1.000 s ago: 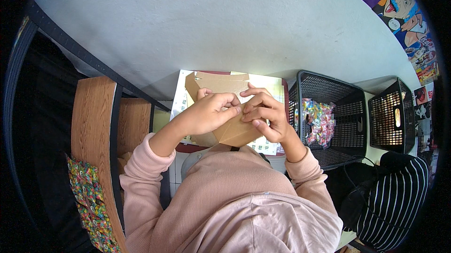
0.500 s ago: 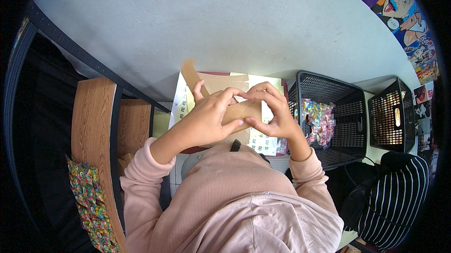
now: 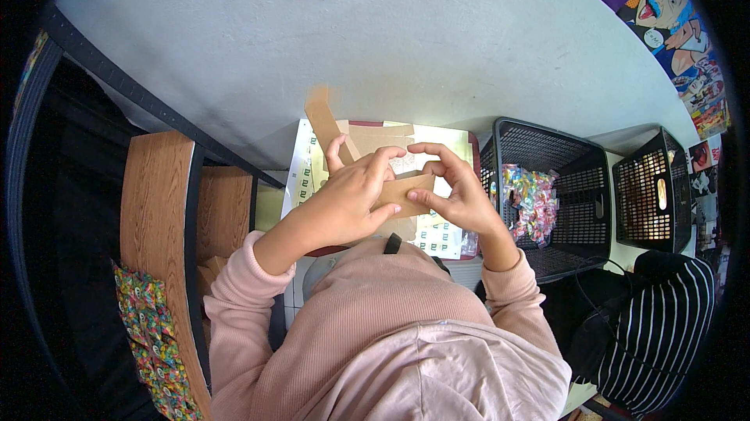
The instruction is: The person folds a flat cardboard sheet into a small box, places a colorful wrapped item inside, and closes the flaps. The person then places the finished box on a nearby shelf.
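Note:
Over the small table, a brown cardboard piece (image 3: 406, 196) with folded panels is held between my two hands. My left hand (image 3: 353, 185) is closed on its left part, thumb on the near panel and fingers curled over the far side. My right hand (image 3: 453, 194) presses its thumb on the panel's right end, with the index finger arched above. A long cardboard flap (image 3: 322, 115) sticks out beyond my left fingers, slightly blurred. The fingers behind the panel are partly hidden. Below lies more flat cardboard (image 3: 380, 138), on printed pale sheets (image 3: 301, 167).
On the right stands a black plastic crate (image 3: 582, 210) holding colourful wrapped packets (image 3: 531, 202), with a smaller black basket (image 3: 652, 194) beyond it. At left are a wood-grain shelf (image 3: 156, 202) and colourful packets (image 3: 148, 327). A wall (image 3: 375, 38) rises behind the table.
The near panel now stands more upright and shows a plain brown face. The long flap has swung up and away. My right fingertips have moved apart from my left ones.

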The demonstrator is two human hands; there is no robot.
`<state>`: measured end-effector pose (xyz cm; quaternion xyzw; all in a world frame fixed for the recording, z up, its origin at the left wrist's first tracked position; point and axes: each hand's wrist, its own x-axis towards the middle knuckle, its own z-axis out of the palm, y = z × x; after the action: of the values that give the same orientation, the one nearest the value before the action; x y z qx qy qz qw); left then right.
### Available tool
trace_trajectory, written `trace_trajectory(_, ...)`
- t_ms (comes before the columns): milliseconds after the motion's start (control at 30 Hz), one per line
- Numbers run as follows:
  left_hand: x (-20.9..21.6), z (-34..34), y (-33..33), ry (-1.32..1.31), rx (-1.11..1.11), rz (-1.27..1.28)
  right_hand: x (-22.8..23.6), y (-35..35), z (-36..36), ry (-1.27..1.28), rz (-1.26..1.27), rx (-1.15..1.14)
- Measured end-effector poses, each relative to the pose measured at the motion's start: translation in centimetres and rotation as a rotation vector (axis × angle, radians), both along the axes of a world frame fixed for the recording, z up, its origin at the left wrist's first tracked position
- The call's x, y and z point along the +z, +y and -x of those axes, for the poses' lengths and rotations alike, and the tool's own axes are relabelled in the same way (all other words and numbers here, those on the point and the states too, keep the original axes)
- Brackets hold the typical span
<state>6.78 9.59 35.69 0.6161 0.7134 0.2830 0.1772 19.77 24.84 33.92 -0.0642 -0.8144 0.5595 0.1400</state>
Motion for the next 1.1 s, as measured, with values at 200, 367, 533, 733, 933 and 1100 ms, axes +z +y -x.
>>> trace_trajectory(200,-0.3,-0.1,0.3,0.071,0.019,-0.032,-0.8,-1.0,-0.3,0.021,0.075,-0.07)
trace_trajectory(367,-0.1,0.1,0.3,0.028,0.006,0.027,-1.6,-1.4,-0.5,0.04,0.079,-0.074)
trace_trajectory(533,-1.3,0.1,-0.3,0.156,0.042,-0.27,-2.3,-1.6,-0.7,0.093,0.167,-0.152)
trace_trajectory(733,-3.8,0.0,-2.0,0.171,0.138,-0.353,-2.7,-3.1,-1.1,0.105,0.387,-0.255)
trace_trajectory(933,-5.6,0.1,-3.0,0.058,0.082,-0.404,-2.0,-4.0,-1.6,0.052,0.207,-0.188)
trace_trajectory(1100,-5.4,0.8,-4.2,0.137,0.036,-0.409,-2.4,-5.8,-1.4,0.063,0.128,-0.214)
